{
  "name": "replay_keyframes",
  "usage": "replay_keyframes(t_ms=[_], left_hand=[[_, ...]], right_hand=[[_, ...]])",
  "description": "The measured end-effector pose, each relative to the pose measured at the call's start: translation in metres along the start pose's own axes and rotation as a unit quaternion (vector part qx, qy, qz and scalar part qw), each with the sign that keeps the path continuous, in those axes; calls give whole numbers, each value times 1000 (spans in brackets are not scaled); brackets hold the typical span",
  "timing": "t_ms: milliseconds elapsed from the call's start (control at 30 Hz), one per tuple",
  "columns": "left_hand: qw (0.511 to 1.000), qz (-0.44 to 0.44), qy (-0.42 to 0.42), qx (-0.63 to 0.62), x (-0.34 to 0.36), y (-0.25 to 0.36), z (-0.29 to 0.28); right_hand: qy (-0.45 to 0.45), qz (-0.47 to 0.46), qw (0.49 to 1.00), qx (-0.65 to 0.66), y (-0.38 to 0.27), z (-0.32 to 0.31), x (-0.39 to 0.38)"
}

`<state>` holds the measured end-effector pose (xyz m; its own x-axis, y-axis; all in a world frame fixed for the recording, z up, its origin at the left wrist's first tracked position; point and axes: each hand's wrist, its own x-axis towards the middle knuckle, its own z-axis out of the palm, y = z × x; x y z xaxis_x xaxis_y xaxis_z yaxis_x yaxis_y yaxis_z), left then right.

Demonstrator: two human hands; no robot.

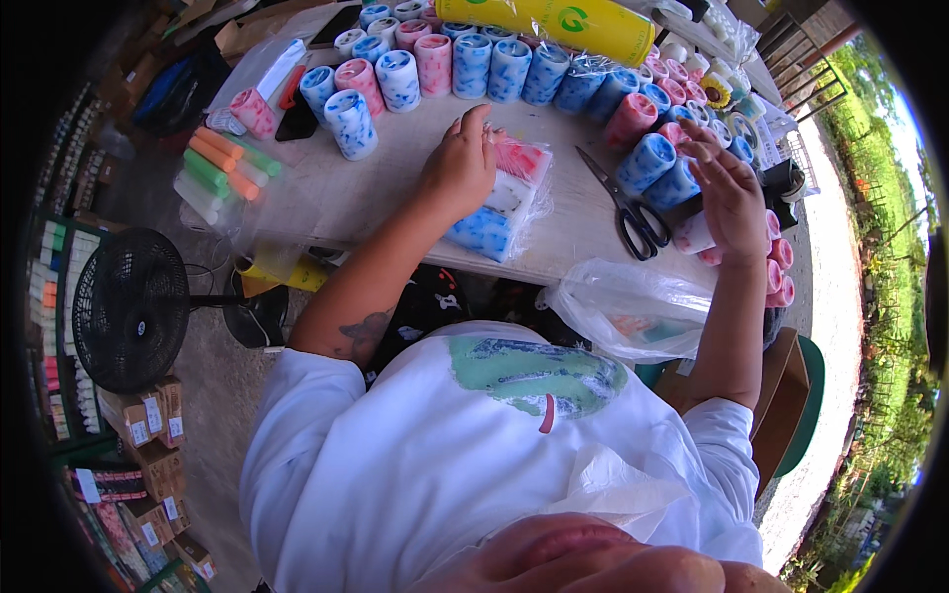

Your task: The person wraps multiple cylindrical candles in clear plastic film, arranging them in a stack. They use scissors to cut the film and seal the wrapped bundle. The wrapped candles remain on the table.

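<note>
My left hand (461, 166) lies at the upper left of a clear-plastic-wrapped pack of candles (502, 203), its fingers bent against the edge. Pink, white and blue marbled parts show through the film. Raised above the table's right side, my right hand (730, 198) has its fingers apart and nothing in them. Blue-and-white marbled candles (647, 163) stand beside and partly behind it. Between the pack and those candles lie scissors (633, 212) with black handles, blades a little apart.
A row of marbled candles (473, 67) lines the back, before a yellow film roll (554, 28). Orange, green and white sticks (219, 163) lie at left. A clear plastic bag (633, 306) hangs over the front edge. A black fan (130, 308) stands left of the table.
</note>
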<state>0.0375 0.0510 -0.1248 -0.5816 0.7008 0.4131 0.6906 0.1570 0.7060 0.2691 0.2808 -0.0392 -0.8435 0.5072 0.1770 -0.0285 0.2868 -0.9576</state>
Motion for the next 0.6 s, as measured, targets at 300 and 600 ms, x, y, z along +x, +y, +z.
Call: replay_keyframes(t_ms=[300,600], left_hand=[[999,-7,22,32,3,-2,4],[1000,-9,24,1,3,-7,8]], right_hand=[[-41,25,998,47,54,157,42],[-57,83,985,141,67,171,53]])
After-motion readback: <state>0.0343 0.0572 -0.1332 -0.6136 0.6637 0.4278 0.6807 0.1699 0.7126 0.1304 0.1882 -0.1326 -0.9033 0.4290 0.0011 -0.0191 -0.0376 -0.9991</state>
